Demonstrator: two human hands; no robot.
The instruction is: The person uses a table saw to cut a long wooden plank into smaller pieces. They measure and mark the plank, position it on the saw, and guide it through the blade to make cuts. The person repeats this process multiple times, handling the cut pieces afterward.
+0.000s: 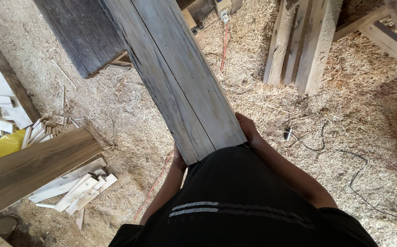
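Note:
I hold two weathered grey planks (pixel 175 77) side by side, their near ends against my black shirt. They run away from me toward the upper left. My left hand (pixel 178 160) grips under the near end on the left edge, mostly hidden by the wood. On the right edge, my right hand (pixel 246 128) wraps around the plank's near corner.
The floor is covered in wood shavings (pixel 116 114). A dark board (pixel 82 34) lies far left, a brown plank (pixel 29 169) at near left above pale offcuts (pixel 77 190). Upright planks (pixel 299 43) stand far right. A black cable (pixel 354 178) and an orange cord (pixel 155 185) cross the floor.

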